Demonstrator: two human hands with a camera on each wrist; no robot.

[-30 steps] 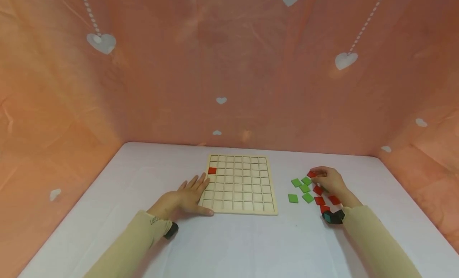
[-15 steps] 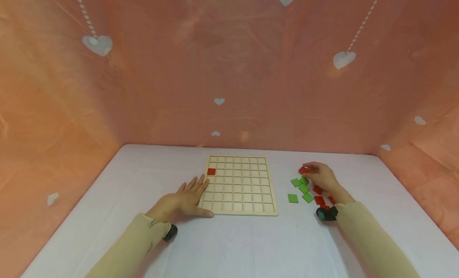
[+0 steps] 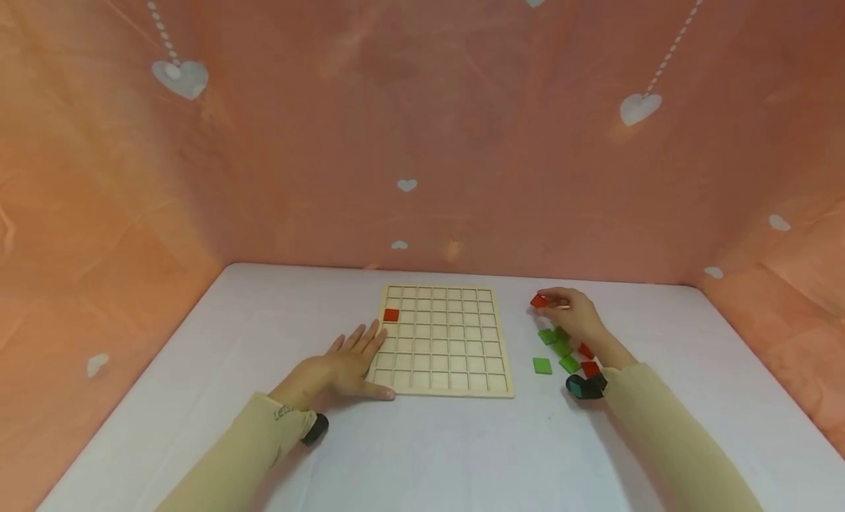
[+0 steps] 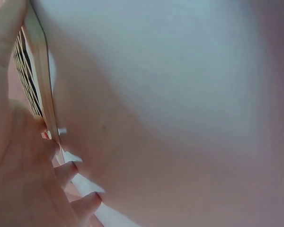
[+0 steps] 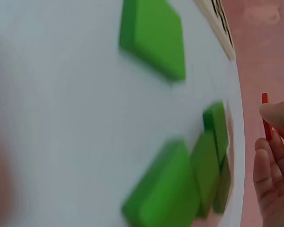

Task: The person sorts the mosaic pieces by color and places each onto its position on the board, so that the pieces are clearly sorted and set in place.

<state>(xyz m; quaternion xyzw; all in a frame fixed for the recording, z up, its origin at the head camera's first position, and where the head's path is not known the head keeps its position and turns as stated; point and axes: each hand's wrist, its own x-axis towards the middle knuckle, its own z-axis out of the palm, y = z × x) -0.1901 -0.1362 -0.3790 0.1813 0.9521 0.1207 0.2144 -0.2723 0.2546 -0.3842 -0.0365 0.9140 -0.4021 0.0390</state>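
A pale wooden grid board (image 3: 440, 343) lies on the white table, with one red square tile (image 3: 391, 315) in a cell of its left column. My left hand (image 3: 343, 367) rests at the board's left edge, fingers spread and straight, thumb along the near corner. In the left wrist view the board's side edge (image 4: 40, 61) runs beside the palm. My right hand (image 3: 576, 315) pinches another red tile (image 3: 538, 301) between thumb and fingers, right of the board's far corner. The right wrist view shows this held tile (image 5: 266, 116) edge-on, raised above the table.
Several green tiles (image 3: 543, 365) lie loose right of the board, with red tiles (image 3: 590, 368) beside them, partly hidden by the right forearm. A pinkish-orange cloth (image 3: 422, 130) with heart prints hangs behind and at both sides of the table (image 3: 422, 453).
My right hand has lifted the red tile from the pile and carried it left and farther back. The left hand has stayed in place on the board's edge.
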